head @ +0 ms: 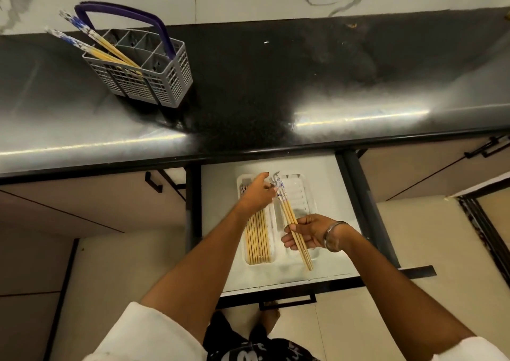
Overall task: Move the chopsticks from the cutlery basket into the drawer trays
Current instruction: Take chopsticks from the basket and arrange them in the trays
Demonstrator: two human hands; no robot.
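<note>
Over the open drawer (220,264), the right hand (309,233) pinches a chopstick bundle (292,222), patterned ends pointing away. Left hand (258,193), fingers relaxed, rests on lengthwise chopsticks in the left tray (271,222) (right tray (306,192) beside). Farther, on the black tabletop (276,84), the cutlery basket (143,73) holds leaning chopsticks (93,44).
</note>
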